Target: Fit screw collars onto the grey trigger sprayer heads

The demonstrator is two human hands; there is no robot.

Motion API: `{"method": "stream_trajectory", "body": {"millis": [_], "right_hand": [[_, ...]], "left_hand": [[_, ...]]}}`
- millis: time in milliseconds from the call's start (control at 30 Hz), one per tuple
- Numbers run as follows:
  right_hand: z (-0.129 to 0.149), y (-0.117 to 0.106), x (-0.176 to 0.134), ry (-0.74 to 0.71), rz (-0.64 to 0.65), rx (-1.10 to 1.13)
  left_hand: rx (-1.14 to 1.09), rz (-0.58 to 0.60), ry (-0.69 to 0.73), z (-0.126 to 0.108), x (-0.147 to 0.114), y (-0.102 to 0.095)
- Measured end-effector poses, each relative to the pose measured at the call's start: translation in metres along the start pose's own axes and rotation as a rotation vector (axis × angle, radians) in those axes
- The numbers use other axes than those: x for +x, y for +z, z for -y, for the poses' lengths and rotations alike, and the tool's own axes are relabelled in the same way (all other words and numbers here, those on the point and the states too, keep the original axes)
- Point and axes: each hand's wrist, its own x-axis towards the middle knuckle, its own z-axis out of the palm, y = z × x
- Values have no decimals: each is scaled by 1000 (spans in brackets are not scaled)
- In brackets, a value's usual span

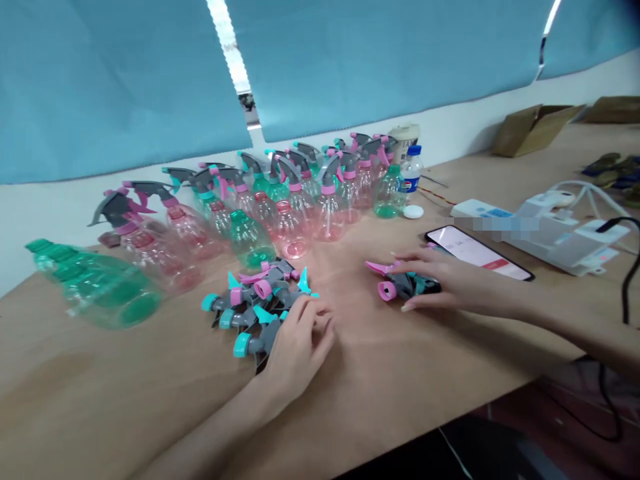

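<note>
The head view has the two bare hands well apart over a wooden table (365,360). Beneath the right hand (440,277) lies a grey spray head (404,285), its round pink collar (387,291) facing out past the thumb and a pink trigger (380,267) jutting beside the fingertips; some teal shows under the palm. The fingers and thumb straddle it, but I cannot tell whether they grip. The left hand (300,343), fingers bent, rests against the near edge of a pile of spray heads (263,290), grey-bodied with glossy teal or pink collars and triggers; whether it pinches one is hidden. Beyond the left hand stand clear pink bottles (293,233) and green bottles (250,240), many topped with similar heads. A lit phone (475,252) lies just beyond the right hand.
</note>
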Motion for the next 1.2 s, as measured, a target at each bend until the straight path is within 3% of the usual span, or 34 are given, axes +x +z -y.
{"method": "stream_trajectory", "body": {"millis": [233,367,533,667,833,1033,1200], "right_hand": [[6,28,21,-23,-62,-13],[20,28,39,-77,-214,90],[44,30,61,-116,-354,278],[58,44,67,-152,-370,428],[65,59,59,-100,-353,571],[66,60,58,-81,-344,598],[63,63,58,-77,-358,580]], "left_hand": [[19,32,1,-5,12,8],[6,24,29,-5,17,10],[-134,-80,-16,-3,21,10],[-170,-97,-80,-2,20,10],[-213,18,-114,-2,19,9],[-227,51,-105,-5,19,6],[-75,21,-48,-6,17,6]]}}
